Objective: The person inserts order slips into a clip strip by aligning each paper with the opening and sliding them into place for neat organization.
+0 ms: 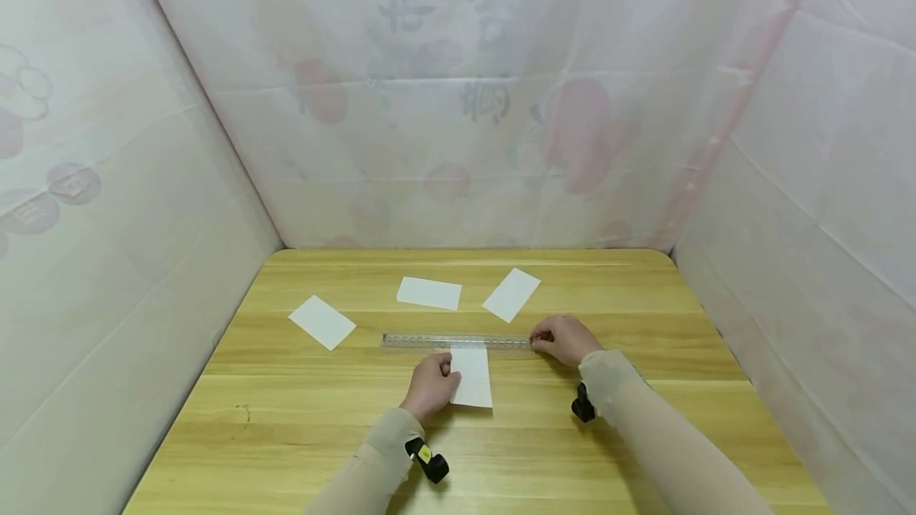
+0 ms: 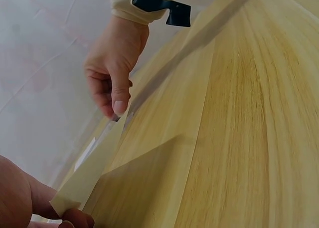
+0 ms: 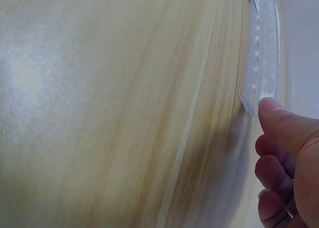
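While the left hand pinches a white card at a clear ruler's near side, the right hand pinches the ruler's right end. Three other cards lie scattered on the surface.

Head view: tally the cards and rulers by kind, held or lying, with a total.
White cards: 4 (1 in the left hand, 3 lying apart on the table)
Clear ruler: 1
Total: 5
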A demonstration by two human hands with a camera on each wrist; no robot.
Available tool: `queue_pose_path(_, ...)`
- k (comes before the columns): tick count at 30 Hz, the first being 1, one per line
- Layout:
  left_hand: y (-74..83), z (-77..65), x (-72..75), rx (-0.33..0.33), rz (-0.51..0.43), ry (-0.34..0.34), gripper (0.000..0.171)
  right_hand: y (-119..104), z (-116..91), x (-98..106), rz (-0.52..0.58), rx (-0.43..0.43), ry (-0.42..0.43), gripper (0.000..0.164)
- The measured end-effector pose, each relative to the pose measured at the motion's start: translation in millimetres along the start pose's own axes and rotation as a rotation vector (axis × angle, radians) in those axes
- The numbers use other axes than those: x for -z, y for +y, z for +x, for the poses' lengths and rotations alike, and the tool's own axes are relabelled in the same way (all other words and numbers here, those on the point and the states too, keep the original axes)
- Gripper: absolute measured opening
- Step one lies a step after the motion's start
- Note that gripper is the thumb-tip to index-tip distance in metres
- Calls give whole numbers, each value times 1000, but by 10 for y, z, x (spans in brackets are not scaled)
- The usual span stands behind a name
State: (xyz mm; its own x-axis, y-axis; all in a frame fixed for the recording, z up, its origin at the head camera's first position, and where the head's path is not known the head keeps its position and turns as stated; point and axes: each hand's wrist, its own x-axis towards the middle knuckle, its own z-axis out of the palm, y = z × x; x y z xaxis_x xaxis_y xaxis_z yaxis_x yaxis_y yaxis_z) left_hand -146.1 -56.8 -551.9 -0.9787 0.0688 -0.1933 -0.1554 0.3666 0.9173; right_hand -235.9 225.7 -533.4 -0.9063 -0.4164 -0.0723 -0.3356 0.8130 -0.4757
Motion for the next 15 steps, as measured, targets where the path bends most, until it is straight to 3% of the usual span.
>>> queue_pose_path(15,49,-3,-68,-18,25,-9,47,2,-7,-10,1,-4,3,5)
